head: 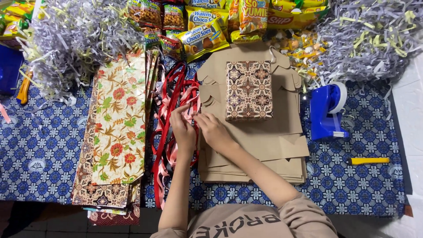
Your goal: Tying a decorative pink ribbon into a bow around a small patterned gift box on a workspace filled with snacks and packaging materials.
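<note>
Both hands meet over the tangle of red and pink satin ribbons (174, 110), whose strands run lengthwise away from the person. The left hand (183, 128) and right hand (211, 128) pinch one pink strand together. Just right: one batik-wrapped rectangular box (249, 90) atop one stack of brown cardboard blanks (273, 145).

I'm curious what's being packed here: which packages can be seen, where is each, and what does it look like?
Wrapped box: upright rectangle on the brown cardboard stack, brown patterned paper.
Snack packets: row along the top edge, yellow pouches with blue and red patches.
Darker snack bags: top, left of centre, green and brown.
Small sweets: top right, orange and yellow wrappers.
</note>
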